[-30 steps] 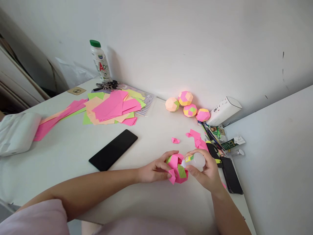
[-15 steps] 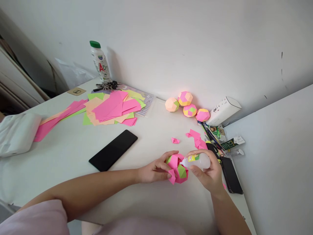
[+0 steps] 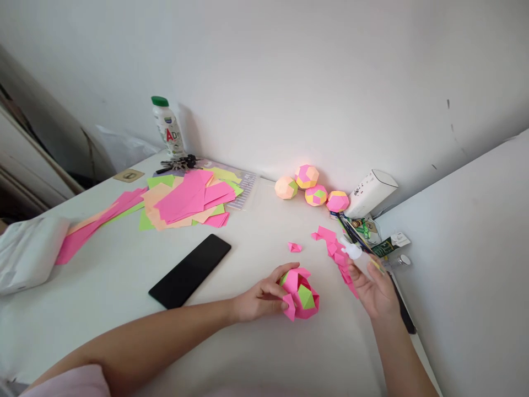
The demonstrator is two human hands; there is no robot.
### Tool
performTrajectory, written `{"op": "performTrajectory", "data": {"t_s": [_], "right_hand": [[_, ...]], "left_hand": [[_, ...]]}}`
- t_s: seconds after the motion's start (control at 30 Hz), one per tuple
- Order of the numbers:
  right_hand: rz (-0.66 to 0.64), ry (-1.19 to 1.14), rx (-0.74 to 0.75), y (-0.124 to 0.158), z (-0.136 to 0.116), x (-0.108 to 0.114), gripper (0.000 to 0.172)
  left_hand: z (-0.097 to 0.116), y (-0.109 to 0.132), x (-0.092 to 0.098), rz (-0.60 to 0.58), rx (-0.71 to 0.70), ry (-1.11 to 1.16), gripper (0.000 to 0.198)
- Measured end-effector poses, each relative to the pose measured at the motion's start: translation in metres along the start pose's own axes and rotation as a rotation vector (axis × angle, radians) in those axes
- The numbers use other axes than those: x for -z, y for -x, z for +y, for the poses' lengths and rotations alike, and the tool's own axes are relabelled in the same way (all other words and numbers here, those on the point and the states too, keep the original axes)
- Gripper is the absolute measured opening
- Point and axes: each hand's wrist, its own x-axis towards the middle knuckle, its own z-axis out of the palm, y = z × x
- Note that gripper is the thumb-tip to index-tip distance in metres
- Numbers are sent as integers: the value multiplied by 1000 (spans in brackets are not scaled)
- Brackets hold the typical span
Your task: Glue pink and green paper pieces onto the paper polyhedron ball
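My left hand [image 3: 262, 295] is closed on a partly open paper ball [image 3: 306, 298] folded from pink and green pieces, held just over the table. A pink flap sticks out under its thumb. My right hand [image 3: 376, 289], raised to the right of the ball, grips a small translucent glue bottle [image 3: 354, 251] whose white nozzle points up and left. Fingers hide part of the bottle's body. Beyond the ball lies one small folded pink paper piece [image 3: 295, 247]. More folded pink pieces [image 3: 335, 253] spread in a loose line between the ball and the right hand.
Several finished paper balls [image 3: 316, 195] sit by the wall beside a white box [image 3: 374, 193]. A black phone [image 3: 190, 270] lies left of the ball, with coloured paper sheets [image 3: 185, 198] behind it. A bottle with a green cap [image 3: 167, 127] stands at the back.
My right hand has drawn the glue bottle away from the paper ball, up and to the right, turning the nozzle upward. My left hand keeps its hold on the ball. The view has tilted slightly.
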Motion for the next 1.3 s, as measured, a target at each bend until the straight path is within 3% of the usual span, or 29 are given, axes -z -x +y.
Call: {"op": "performTrajectory", "data": {"t_s": [0.1, 0.23, 0.4, 0.73, 1.13, 1.23, 1.3], "right_hand": [[32, -118, -271, -4, 20, 19, 30], [45, -170, -338, -5, 37, 31, 38], [52, -56, -212, -10, 48, 38, 34], [142, 371, 111, -16, 81, 52, 53], [122, 670, 191, -5, 85, 55, 68], [187, 804, 285, 5, 77, 50, 67], [264, 907, 458, 13, 69, 42, 60]], "left_hand": [[0, -1, 3, 25, 21, 37, 14], [5, -3, 5, 44, 92, 57, 15], [9, -5, 5, 67, 113, 139, 17], [9, -7, 6, 36, 115, 133, 19], [11, -7, 5, 39, 95, 105, 16], [9, -7, 5, 41, 73, 98, 15], [8, -7, 5, 52, 66, 114, 15]]}}
